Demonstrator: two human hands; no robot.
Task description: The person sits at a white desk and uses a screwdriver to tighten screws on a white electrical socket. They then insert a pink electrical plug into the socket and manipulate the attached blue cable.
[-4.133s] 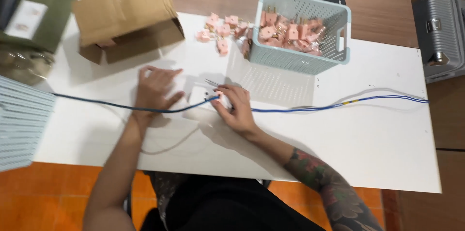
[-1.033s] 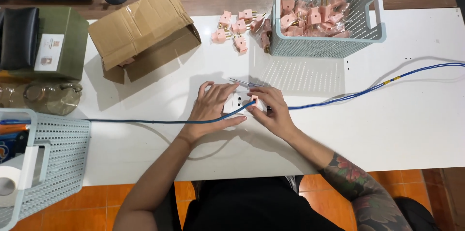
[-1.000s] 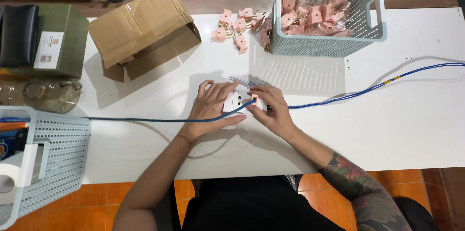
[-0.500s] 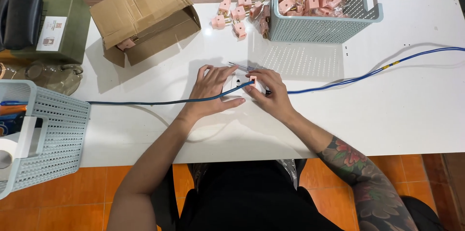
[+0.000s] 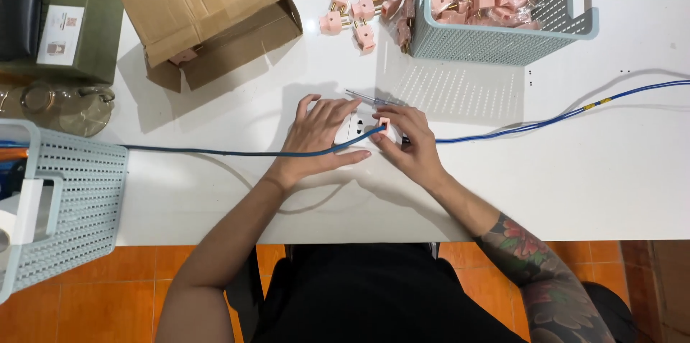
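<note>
The person's two hands meet at the middle of the white bench, close in front of the body, likely because small work is easier there under the eyes. The left hand lies flat and spread, fingers splayed over a small white socket block, apparently pinning it so that it does not slide. The right hand is curled narrow, its fingertips pinching a small pink plug right at the block; whether the pins are seated in it cannot be told, since the fingers hide the joint.

A blue cable runs across the bench from the left edge, passes over the left hand's thumb side and reaches the block; it runs on toward the right edge. A slim pen-like tool lies just beyond the fingertips, within easy reach.

The pink plug looks like a small squarish piece of plastic, pale salmon in colour, mostly covered by the fingers. More of the same kind, with brass-coloured pins, lie loose at the far side of the bench, and many fill the grey-blue basket beside them. An open cardboard box lies tipped on its side to the left, and a second perforated basket overhangs the near left corner.
</note>
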